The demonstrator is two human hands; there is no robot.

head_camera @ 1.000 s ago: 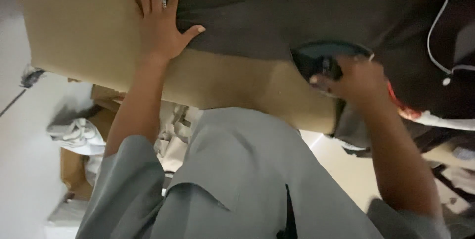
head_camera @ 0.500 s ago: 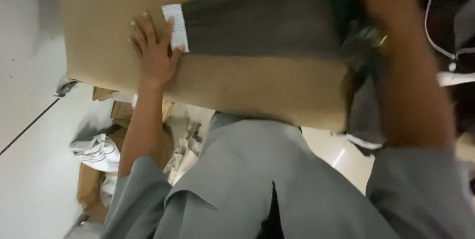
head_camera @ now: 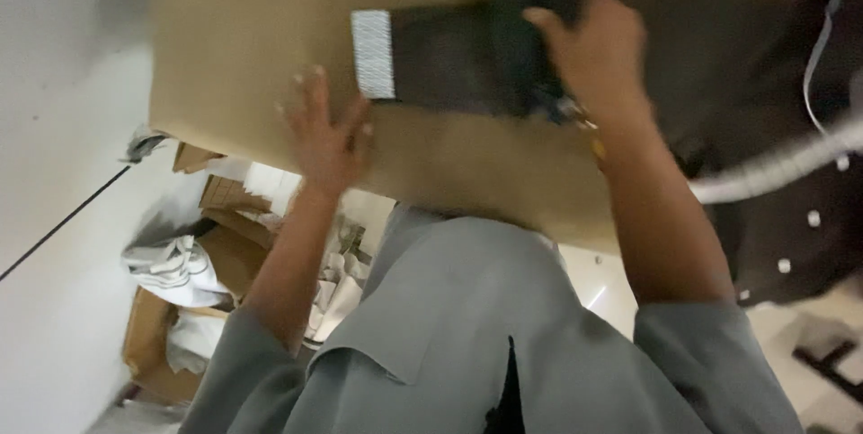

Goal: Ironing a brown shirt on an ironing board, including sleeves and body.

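A dark grey garment (head_camera: pixel 440 66) with a pale striped band (head_camera: pixel 372 54) at its end lies flat on a tan padded board (head_camera: pixel 243 30). My right hand (head_camera: pixel 598 57) is shut on a dark iron (head_camera: pixel 530 3), which rests on the garment near the band. My left hand (head_camera: pixel 328 133) lies flat on the board just below the band, fingers spread, holding nothing. Both hands are motion-blurred. My grey sleeves and shirt fill the bottom of the view.
A white cord (head_camera: pixel 782 164) runs off to the right across a black cloth with pale dots (head_camera: pixel 791 227). Below the board on the left, cardboard boxes (head_camera: pixel 153 344) and white cloths (head_camera: pixel 180 263) lie on the floor beside a white wall (head_camera: pixel 54 128).
My right hand has carried the iron leftward along the garment to near the banded end. My left hand has slid from the band down toward the board's near edge.
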